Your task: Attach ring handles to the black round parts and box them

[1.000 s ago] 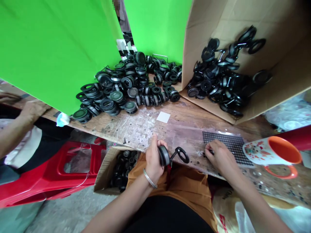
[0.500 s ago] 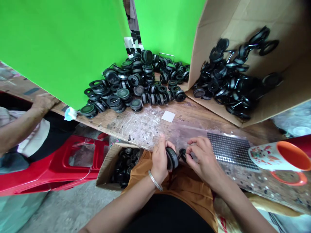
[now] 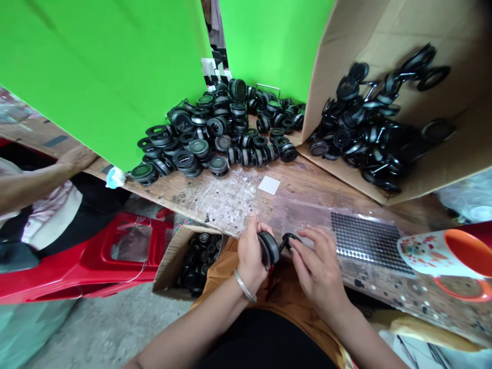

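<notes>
My left hand (image 3: 251, 251) is closed around a black round device (image 3: 269, 248) with a grey band on its rim, held over my lap at the table's edge. From it a short arm runs right to a small black disc (image 3: 290, 241). My right hand (image 3: 317, 261) has its thumb and index fingertip at this disc, the other fingers loosely bent. Just beyond that hand lies a sheet of small black round stickers (image 3: 365, 241) on the table. The fingertips partly hide the disc.
Piles of similar black round parts (image 3: 200, 148) stand against green panels (image 3: 100, 66). A cardboard box (image 3: 326, 66) at right holds more of them; another box (image 3: 165, 261) sits below the table. A white square (image 3: 269, 185), an orange-lined mug (image 3: 423, 251) and a co-worker's arm (image 3: 34, 187) are in view.
My right index finger has straightened onto the small disc, which shows more clearly. My left hand still holds the device. The view has shifted slightly.
</notes>
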Action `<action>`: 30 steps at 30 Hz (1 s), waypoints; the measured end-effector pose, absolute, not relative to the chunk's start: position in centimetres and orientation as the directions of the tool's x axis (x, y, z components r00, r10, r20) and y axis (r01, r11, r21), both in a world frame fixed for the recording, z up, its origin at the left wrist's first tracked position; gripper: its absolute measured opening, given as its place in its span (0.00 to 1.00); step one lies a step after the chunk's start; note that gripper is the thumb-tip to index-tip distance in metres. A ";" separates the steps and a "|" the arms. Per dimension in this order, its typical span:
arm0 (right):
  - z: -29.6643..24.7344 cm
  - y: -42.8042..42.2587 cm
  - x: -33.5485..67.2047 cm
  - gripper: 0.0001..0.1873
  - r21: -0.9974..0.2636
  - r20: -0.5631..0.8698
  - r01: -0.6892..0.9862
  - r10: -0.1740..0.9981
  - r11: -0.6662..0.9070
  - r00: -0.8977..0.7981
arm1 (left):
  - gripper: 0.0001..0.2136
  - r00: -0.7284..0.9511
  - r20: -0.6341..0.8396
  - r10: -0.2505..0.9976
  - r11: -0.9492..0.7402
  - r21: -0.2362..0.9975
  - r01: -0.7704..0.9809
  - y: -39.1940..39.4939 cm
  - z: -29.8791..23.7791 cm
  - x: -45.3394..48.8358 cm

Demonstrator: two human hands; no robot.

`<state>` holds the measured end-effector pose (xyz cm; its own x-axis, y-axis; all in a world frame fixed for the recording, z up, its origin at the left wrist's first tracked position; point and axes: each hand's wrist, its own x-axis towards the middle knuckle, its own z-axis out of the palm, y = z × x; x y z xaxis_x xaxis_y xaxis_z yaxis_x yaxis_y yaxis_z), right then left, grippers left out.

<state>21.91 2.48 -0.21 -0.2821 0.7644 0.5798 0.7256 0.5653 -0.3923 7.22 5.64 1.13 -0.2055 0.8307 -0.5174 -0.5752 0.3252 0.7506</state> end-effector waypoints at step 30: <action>4.5 10.5 17.0 0.13 -0.402 0.090 0.767 0.855 0.500 -0.510 | 0.30 0.196 0.177 0.965 -0.254 0.823 0.508 7.1 -1.2 -0.5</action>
